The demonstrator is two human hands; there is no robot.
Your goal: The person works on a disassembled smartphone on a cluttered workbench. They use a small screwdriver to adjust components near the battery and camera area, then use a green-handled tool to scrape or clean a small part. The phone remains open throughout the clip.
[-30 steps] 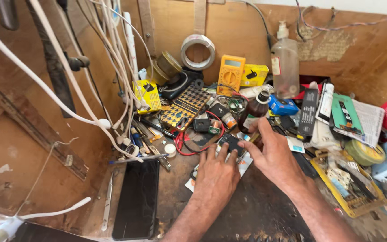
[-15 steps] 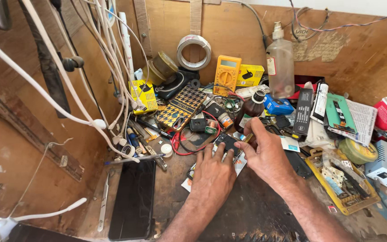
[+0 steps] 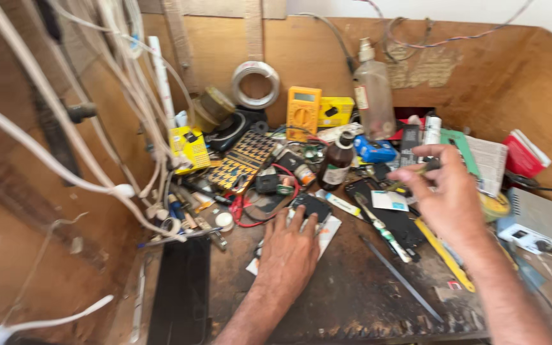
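Note:
My left hand [image 3: 289,250] lies flat on the dark worktop [image 3: 352,300]. Its fingertips press on a small black phone-like device [image 3: 313,206] that rests on a white sheet [image 3: 328,229]. My right hand [image 3: 450,199] is raised to the right of it, above a black phone [image 3: 394,220]. Its thumb and fingers pinch a slim dark tool [image 3: 416,170] that points left. A thin white-handled tool [image 3: 381,230] lies between the two hands.
Clutter fills the back of the bench: a yellow multimeter [image 3: 303,112], a clear plastic bottle [image 3: 374,96], a brown bottle [image 3: 337,163], a tape roll [image 3: 255,83] and red wires [image 3: 269,214]. White cables [image 3: 46,163] hang at the left. A dark slab [image 3: 180,294] lies front left and a white box [image 3: 531,218] at the right.
My right hand has left the small black device and moved up and to the right, now pinching a slim tool. My left hand stays on the device.

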